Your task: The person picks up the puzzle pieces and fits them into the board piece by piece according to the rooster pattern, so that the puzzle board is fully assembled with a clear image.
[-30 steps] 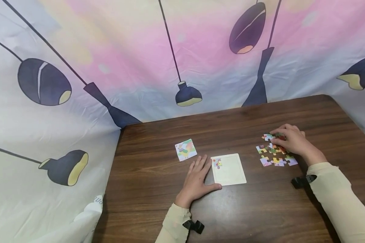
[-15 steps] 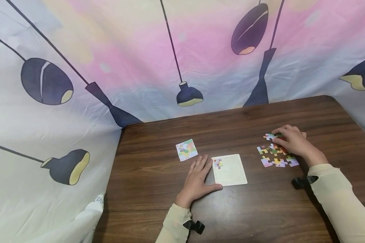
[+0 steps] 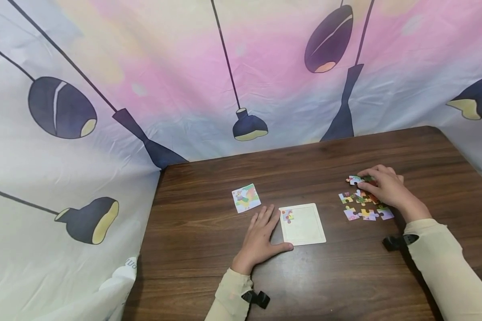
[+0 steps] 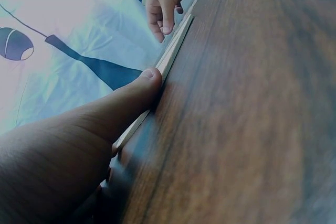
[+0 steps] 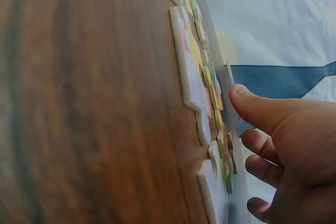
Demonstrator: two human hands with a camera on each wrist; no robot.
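Observation:
My left hand [image 3: 258, 243] lies with spread, straight fingers along the left side of a square white puzzle tray [image 3: 307, 229]; its thumb touches the near left corner. One small patch of joined puzzle [image 3: 287, 216] sits in the tray's far left corner. At the right, my right hand [image 3: 387, 187] reaches over loose jigsaw pieces [image 3: 368, 215] and pinches a puzzle piece [image 3: 354, 180] between thumb and forefinger. In the right wrist view that puzzle piece [image 5: 229, 72] shows edge-on by the thumb tip, with the other fingers loosely curled. Some pieces are hidden under the hand.
A small square picture card [image 3: 246, 198] lies to the left of and beyond the tray. Everything rests on a dark wood table [image 3: 201, 254]. A cloth [image 3: 176, 80] printed with hanging lamps stands behind it and along its left side.
Almost nothing moves. The right hand stays over the pieces with only a slight shift, and the left hand keeps its place at the tray.

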